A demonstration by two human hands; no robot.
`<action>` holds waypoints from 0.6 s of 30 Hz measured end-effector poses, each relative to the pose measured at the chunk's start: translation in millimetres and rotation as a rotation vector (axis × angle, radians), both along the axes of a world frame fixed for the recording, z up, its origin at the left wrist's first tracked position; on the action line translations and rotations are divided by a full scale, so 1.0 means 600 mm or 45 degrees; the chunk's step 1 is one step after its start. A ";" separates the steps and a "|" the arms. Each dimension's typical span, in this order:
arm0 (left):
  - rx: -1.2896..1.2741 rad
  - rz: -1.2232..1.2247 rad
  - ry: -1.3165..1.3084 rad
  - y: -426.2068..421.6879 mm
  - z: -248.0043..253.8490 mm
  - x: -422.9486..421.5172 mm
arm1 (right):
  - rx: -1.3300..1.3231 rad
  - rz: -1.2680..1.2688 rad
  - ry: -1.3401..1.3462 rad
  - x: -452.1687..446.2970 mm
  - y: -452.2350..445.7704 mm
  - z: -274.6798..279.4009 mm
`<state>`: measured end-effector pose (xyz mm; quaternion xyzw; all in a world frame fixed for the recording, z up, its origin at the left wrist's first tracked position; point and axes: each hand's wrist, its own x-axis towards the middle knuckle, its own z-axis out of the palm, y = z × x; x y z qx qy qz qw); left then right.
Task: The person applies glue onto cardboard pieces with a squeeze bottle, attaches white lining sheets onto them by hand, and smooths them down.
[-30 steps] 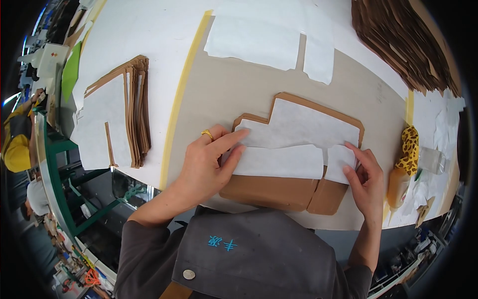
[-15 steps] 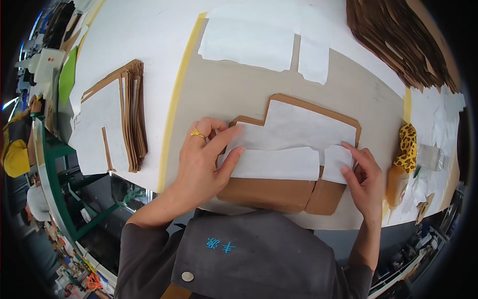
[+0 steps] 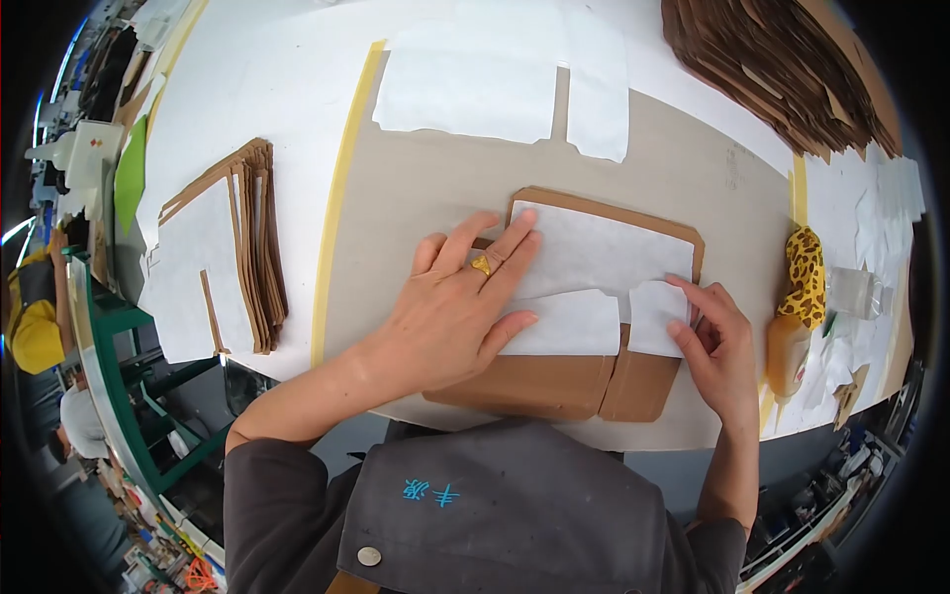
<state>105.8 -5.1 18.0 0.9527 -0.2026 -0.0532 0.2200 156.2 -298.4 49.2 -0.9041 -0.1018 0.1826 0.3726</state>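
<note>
A brown panel point(image 3: 534, 388) with a stepped outline lies on the grey work mat, faced with a white sheet point(image 3: 604, 238). The lower part of the sheet is folded up, as a wide flap point(image 3: 574, 325) and a small flap point(image 3: 658, 319) split by a slit. My left hand point(image 3: 445, 312) lies across the left side of the sheet, fingers stretched out and pressing on its surface, covering the left corner. My right hand point(image 3: 720, 346) pinches the right edge of the small flap between thumb and forefinger.
To the left stands a stack of brown-edged white pieces point(image 3: 203, 262). Another white sheet point(image 3: 470, 89) lies beyond the panel. A brown pile point(image 3: 782, 74) sits at the far right. Near my right hand are a bottle point(image 3: 788, 356) and a leopard-print cloth point(image 3: 806, 277).
My left hand has moved right and up from the left edge, its fingers straightening onto the white sheet. My right hand stays at the small flap. The whole view has shifted slightly.
</note>
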 end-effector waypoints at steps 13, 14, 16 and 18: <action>0.111 -0.079 -0.119 -0.036 0.027 0.020 | -0.027 0.032 0.009 0.002 -0.009 0.009; 0.116 -0.120 -0.121 -0.047 0.037 0.031 | -0.040 0.010 0.007 0.001 -0.011 0.008; 0.101 -0.184 -0.138 -0.083 0.048 0.057 | -0.009 0.032 0.024 0.002 -0.014 0.005; -0.133 -0.483 -0.093 -0.109 0.039 0.086 | -0.015 0.028 0.024 0.003 -0.014 0.006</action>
